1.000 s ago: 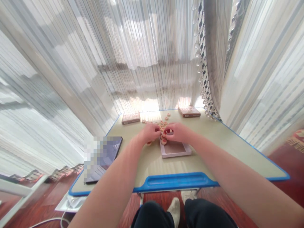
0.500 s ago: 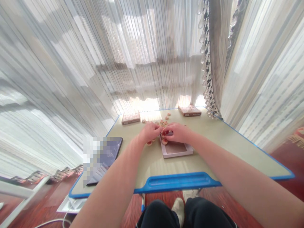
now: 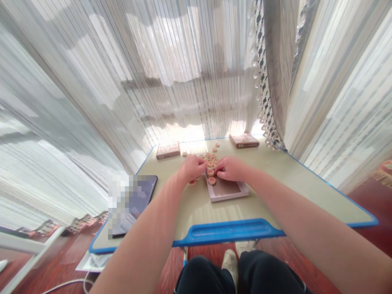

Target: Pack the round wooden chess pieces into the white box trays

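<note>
My left hand (image 3: pixel 193 166) is at the upper left of an open shallow box (image 3: pixel 229 197), thumb and fingertips pinched together; what they hold, if anything, is hidden. Over the box's upper part lies my right hand (image 3: pixel 232 168), its fingers curled inward beside the pieces, and its grip is unclear. Round wooden Chinese chess pieces with red characters run along the box's left side: one piece (image 3: pixel 212 180) is lowest, another piece (image 3: pixel 210 172) just above it. Further loose pieces (image 3: pixel 208 155) cluster beyond the hands, and a piece (image 3: pixel 192 182) is partly visible below my left hand.
Two closed flat boxes, a left box (image 3: pixel 168 150) and a right box (image 3: pixel 244 140), stand at the table's far edge. A dark tablet-like slab (image 3: pixel 139 202) lies at the left. The table (image 3: pixel 294 192) has a blue rim and a blue front trough (image 3: pixel 229 232). Sheer curtains hang behind.
My right hand has drawn slightly right, uncovering pieces at the box's left side. My left hand stays nearly in place. The view has shifted a little.
</note>
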The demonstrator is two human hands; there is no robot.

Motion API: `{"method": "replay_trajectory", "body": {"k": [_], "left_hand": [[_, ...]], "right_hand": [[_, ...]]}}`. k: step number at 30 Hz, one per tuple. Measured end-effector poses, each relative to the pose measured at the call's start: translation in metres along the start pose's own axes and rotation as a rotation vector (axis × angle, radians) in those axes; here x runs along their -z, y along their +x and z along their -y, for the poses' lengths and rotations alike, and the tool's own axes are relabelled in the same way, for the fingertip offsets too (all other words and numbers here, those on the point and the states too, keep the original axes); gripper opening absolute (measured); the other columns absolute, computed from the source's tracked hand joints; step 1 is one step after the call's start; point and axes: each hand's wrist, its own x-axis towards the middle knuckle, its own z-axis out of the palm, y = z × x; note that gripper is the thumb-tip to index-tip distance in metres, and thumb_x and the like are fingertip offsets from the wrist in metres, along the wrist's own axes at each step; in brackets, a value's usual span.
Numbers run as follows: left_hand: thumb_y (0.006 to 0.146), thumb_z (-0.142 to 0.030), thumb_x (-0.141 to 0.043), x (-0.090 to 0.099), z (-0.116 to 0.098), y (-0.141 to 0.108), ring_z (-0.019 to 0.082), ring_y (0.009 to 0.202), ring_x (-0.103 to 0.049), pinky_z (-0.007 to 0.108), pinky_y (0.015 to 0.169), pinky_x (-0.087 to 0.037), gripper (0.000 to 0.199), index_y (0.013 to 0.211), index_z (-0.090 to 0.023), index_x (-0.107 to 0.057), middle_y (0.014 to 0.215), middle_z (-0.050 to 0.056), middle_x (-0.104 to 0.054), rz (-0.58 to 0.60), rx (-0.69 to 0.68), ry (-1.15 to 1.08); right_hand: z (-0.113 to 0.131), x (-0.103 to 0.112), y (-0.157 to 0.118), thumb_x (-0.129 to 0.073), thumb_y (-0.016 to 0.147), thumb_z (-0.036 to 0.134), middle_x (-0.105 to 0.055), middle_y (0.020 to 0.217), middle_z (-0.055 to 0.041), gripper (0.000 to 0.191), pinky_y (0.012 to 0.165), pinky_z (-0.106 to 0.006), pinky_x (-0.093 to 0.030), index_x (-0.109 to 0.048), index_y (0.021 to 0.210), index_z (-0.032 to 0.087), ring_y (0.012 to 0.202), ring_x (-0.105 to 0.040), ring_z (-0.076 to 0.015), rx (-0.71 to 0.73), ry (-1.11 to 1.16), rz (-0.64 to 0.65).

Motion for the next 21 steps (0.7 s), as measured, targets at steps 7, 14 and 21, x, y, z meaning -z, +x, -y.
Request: {"method": "replay_trajectory", "body": {"k": [7, 14, 21], "left_hand": [[0.072, -0.031, -0.042, 0.001, -0.001, 0.002, 0.009, 0.048, -0.034, 0.024, 0.049, -0.023, 0.032, 0.048, -0.013, -0.055, 0.044, -0.002, -0.04, 0.0, 0.005, 0.03], [0.071, -0.029, -0.043, 0.002, -0.002, 0.0, 0.009, 0.048, -0.034, 0.024, 0.049, -0.024, 0.03, 0.047, -0.014, -0.053, 0.044, -0.003, -0.039, -0.013, -0.015, 0.022], [0.07, -0.029, -0.044, 0.001, -0.003, 0.0, 0.008, 0.048, -0.032, 0.025, 0.048, -0.023, 0.03, 0.044, -0.015, -0.047, 0.043, -0.003, -0.034, -0.008, -0.024, 0.018]], "right_hand": [[0.005, 0.001, -0.001, -0.051, 0.073, 0.024, -0.069, 0.087, 0.0006, 0.023, 0.062, -0.023, -0.039, -0.073, 0.082, 0.025, 0.08, -0.058, -0.0156, 0.031, -0.037, 0.004], [0.003, 0.001, -0.001, -0.05, 0.071, 0.022, -0.069, 0.08, -0.0006, 0.024, 0.061, -0.022, -0.038, -0.073, 0.079, 0.022, 0.072, -0.056, -0.0144, 0.008, -0.005, 0.015], [0.014, 0.012, -0.007, -0.052, 0.066, 0.024, -0.065, 0.061, 0.0, 0.02, 0.048, -0.022, -0.031, -0.071, 0.065, 0.018, 0.054, -0.049, -0.0105, -0.062, 0.016, 0.124]]}}
